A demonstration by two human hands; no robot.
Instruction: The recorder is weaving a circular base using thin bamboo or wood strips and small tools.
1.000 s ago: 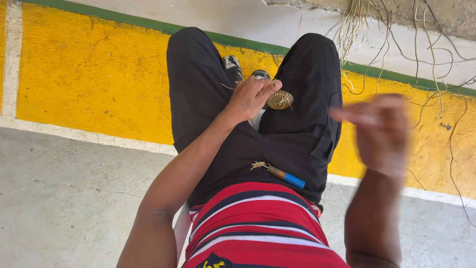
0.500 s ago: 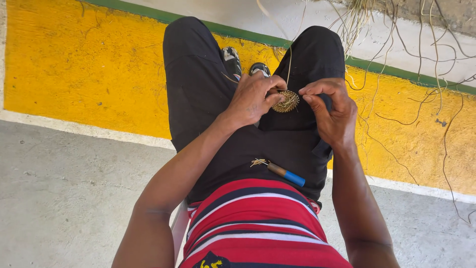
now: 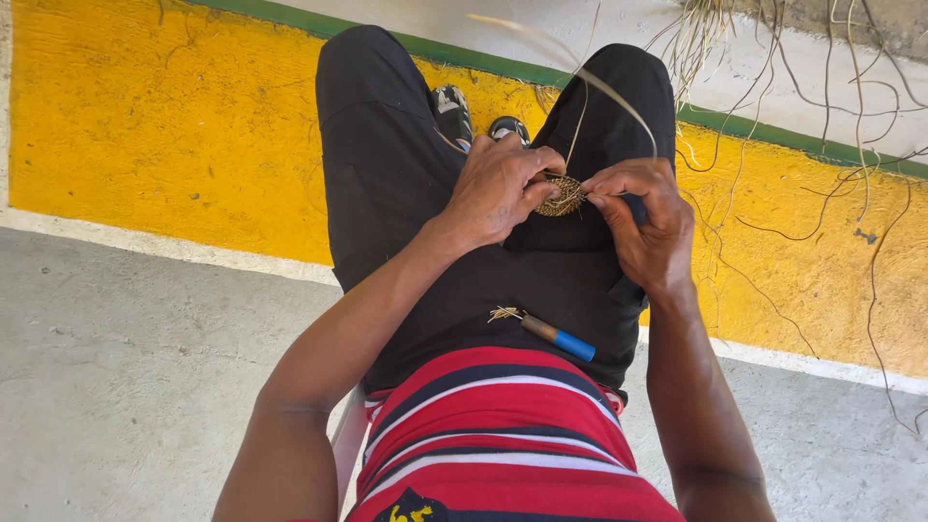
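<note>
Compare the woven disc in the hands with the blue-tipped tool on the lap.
The woven disc is round, flat and straw-coloured; the tool is a thin stick, part tan, with a blue end. The disc is held up between the left hand and right hand; the tool lies loose on the black trousers, touched by neither hand. A long strand rises from the disc; the tool has only a small pale tuft at its tip.

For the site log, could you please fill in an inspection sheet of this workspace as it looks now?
Surface: black-trousered lap, seated.
Job's things: small round woven coil; long pale fibre strand arcing up from it.
Clutter: blue-handled tool lying on the lap.
Grippers: left hand pinches the coil; right hand fingers at its edge.
Cables: nothing seen.
Surroundings: yellow painted floor band, grey concrete, loose dry fibres.
</note>
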